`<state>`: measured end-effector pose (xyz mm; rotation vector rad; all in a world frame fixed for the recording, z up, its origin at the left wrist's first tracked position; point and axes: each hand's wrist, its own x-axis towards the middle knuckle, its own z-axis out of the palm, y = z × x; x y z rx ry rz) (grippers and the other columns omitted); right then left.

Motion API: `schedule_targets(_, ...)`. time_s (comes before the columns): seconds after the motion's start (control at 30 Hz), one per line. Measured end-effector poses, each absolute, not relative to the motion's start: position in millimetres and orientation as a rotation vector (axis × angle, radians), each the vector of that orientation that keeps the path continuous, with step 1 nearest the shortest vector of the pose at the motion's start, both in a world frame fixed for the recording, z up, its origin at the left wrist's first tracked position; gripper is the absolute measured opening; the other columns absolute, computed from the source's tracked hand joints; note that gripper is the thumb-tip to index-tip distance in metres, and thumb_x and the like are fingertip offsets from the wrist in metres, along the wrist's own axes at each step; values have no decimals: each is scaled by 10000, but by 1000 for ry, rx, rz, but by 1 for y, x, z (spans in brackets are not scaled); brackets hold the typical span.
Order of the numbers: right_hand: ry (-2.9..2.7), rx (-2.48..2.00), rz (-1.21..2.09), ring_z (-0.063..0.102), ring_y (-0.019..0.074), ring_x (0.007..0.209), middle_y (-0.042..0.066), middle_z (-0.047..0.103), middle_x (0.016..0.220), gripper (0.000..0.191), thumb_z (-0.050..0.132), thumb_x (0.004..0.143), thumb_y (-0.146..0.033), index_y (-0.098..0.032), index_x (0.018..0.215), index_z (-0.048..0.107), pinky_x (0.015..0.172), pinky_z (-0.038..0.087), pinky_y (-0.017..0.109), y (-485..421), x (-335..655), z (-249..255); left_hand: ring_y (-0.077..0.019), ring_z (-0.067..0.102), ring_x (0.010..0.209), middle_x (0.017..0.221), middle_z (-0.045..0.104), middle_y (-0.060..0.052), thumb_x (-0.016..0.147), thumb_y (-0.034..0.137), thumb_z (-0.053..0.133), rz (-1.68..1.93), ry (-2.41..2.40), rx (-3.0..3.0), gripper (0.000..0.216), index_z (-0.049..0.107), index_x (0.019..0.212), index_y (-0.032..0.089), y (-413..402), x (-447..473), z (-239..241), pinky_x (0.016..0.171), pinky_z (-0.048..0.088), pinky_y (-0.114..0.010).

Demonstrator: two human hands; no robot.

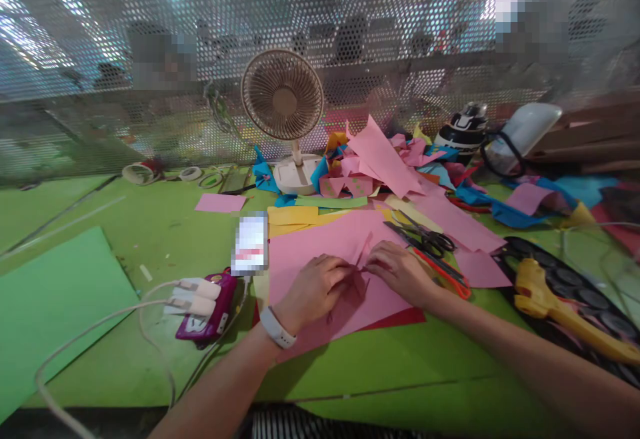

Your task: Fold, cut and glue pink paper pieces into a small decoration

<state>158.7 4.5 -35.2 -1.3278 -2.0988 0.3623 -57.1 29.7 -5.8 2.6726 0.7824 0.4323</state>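
A small folded piece of pink paper (358,283) is pinched between the fingertips of both my hands. My left hand (317,291), with a pale band on its wrist, holds it from the left, fingers curled. From the right, my right hand (400,269) grips it with thumb and fingers pressed together. Both hands are over a large pink sheet (295,252), under which a red sheet (395,319) shows at the front edge. Scissors (435,242) and an orange-and-black cutter (445,272) lie just beyond my right hand.
A phone (250,244) and a purple power adapter (213,312) with cables stand left. Green card (55,319) covers the far left. A yellow glue gun (555,302) rests on a black tray (575,272) at right. Behind are a fan (283,99) and heaped paper scraps (380,152).
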Motion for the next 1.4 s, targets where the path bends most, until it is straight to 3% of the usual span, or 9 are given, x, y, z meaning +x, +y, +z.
schedule_targets(0.2, -2124, -1253, 381, 555, 172, 829, 42, 614, 838, 153, 477, 890, -211, -196, 825, 615, 748, 442, 316, 8, 167, -33, -232, 432, 1205, 1304, 487, -99, 882, 280, 483, 461, 711, 2655, 329, 536, 1195, 194, 23, -51, -7, 994, 384, -439)
schedule_targets(0.3, -2098, -1174, 468, 564, 165, 831, 48, 614, 861, 154, 464, 895, -205, -193, 847, 609, 744, 458, 301, 12, 172, -34, -200, 510, 1125, 1235, 554, -94, 917, 297, 419, 450, 716, 2601, 365, 476, 1257, 177, 24, -50, -6, 963, 422, -404)
schedule_targets(0.4, -2110, -1128, 493, 568, 166, 841, 53, 613, 878, 160, 455, 897, -204, -194, 861, 610, 749, 465, 302, 14, 174, -35, -196, 519, 1108, 1204, 578, -80, 927, 282, 396, 441, 704, 2642, 320, 534, 1196, 176, 24, -50, -6, 973, 410, -407)
schedule_targets(0.87, -2022, -1458, 384, 516, 169, 833, 41, 555, 853, 133, 507, 865, -201, -176, 742, 552, 782, 402, 331, 14, 162, -38, -202, 503, 1135, 1243, 549, -93, 902, 200, 414, 414, 665, 2711, 347, 494, 1238, 160, 22, -49, -9, 970, 426, -405)
schedule_targets(1.23, -2004, -1620, 251, 502, 176, 812, 49, 546, 876, 93, 486, 855, -185, -181, 767, 517, 747, 372, 313, 11, 152, -40, -225, 499, 1098, 1221, 533, -106, 886, 182, 414, 364, 687, 2839, 380, 432, 1266, 169, 22, -45, -14, 928, 430, -442)
schedule_targets(1.4, -2001, -1612, 238, 504, 179, 813, 49, 547, 864, 93, 502, 849, -201, -182, 759, 522, 738, 371, 313, 12, 152, -40, -238, 475, 1109, 1242, 501, -104, 868, 157, 423, 256, 689, 2918, 354, 483, 1217, 160, 21, -45, -13, 925, 423, -440)
